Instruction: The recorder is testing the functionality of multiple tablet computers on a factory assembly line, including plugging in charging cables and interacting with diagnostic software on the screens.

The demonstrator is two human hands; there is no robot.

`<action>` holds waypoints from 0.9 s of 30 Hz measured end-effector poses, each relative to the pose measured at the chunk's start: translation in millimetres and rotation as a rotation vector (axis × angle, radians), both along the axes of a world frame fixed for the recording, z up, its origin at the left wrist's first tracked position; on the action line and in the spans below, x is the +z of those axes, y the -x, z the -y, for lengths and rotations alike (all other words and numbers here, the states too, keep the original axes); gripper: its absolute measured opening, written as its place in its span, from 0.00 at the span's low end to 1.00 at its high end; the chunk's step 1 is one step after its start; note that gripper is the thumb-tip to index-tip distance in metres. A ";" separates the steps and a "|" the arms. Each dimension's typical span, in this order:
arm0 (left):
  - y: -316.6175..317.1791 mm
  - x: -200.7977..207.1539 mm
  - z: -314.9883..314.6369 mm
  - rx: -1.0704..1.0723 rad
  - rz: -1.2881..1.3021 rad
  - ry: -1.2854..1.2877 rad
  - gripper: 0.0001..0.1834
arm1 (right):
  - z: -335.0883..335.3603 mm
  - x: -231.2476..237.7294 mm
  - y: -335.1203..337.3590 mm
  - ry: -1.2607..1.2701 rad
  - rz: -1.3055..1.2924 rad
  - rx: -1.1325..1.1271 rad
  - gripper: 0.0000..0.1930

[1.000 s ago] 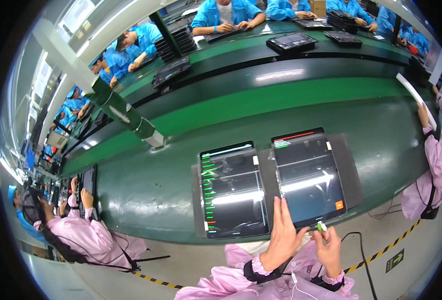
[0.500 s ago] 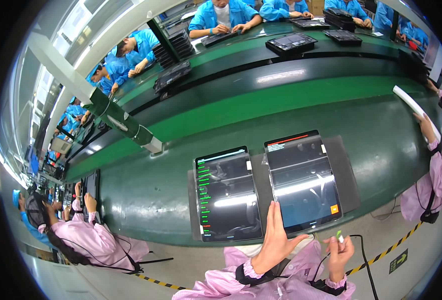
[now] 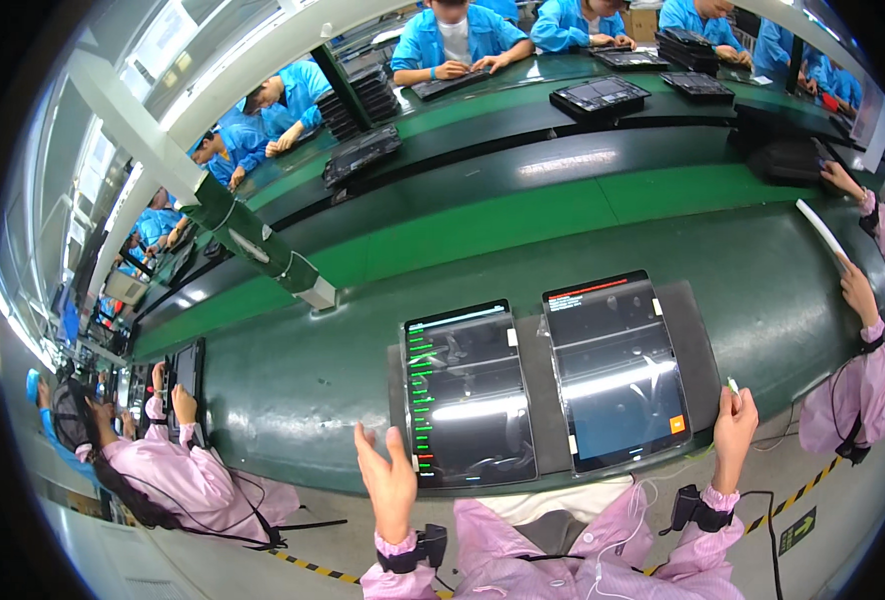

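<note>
Two tablets lie side by side on dark grey mats at the near edge of the green bench. The left tablet (image 3: 471, 400) is lit, with a column of green lines and a little red down its left side. On the right tablet (image 3: 618, 390) there is red and white text at the top and an orange square at lower right. Clear film seems to cover both screens. My left hand (image 3: 389, 480) is open beside the left tablet's lower left corner. Right of the other tablet, my right hand (image 3: 735, 430) pinches a small white piece with a green tip (image 3: 733, 385); its kind is unclear.
A green post (image 3: 263, 250) rises from the bench at left. Beyond runs a dark conveyor belt (image 3: 483, 175) with black tablet-shaped units (image 3: 600, 97). A co-worker in pink (image 3: 188, 470) sits at left; another person's hand (image 3: 856, 290) holds a white strip (image 3: 821, 228) at right.
My left hand has left the right tablet's lower left edge and moved left past the other tablet. My right hand has risen and gone right, still with the white piece.
</note>
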State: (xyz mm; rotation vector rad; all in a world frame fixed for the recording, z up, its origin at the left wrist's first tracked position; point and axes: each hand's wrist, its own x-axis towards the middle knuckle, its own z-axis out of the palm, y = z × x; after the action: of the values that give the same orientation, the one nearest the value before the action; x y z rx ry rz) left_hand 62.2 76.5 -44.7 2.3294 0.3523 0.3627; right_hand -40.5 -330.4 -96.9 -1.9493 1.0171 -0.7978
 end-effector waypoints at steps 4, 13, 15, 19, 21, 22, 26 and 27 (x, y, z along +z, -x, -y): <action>7.5 2.6 -17.8 0.047 -0.189 0.108 0.31 | -12.8 -0.6 1.0 0.074 -0.025 0.072 0.19; -33.1 -48.0 -225.3 0.382 0.229 0.559 0.31 | -187.5 11.3 -35.9 0.036 -0.007 0.534 0.11; -41.2 -43.7 -279.6 0.476 0.420 0.561 0.32 | -234.1 22.7 -52.4 -0.050 0.010 0.714 0.08; -56.9 17.7 -229.1 0.695 0.655 0.188 0.33 | -293.9 3.8 -88.2 -0.458 0.043 1.063 0.09; -51.9 52.3 -188.2 0.435 0.882 0.233 0.27 | -301.8 4.7 -89.8 -0.227 0.251 1.053 0.11; -44.8 73.6 -162.2 0.332 0.944 0.214 0.25 | -302.8 4.7 -89.2 -0.222 0.250 1.049 0.11; 7.0 151.4 -103.1 -0.028 1.288 0.039 0.27 | -278.1 -4.0 -67.7 -0.538 0.303 0.891 0.15; 26.2 164.0 -107.0 -0.216 1.370 0.069 0.28 | -265.5 -6.8 -63.3 -0.547 0.272 0.842 0.16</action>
State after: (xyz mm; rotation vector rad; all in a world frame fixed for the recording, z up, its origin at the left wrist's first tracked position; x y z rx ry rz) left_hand 36.1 183.5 119.3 1.5344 -0.5382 1.6100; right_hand 22.8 -64.9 -103.7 -1.5127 0.1551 -0.2437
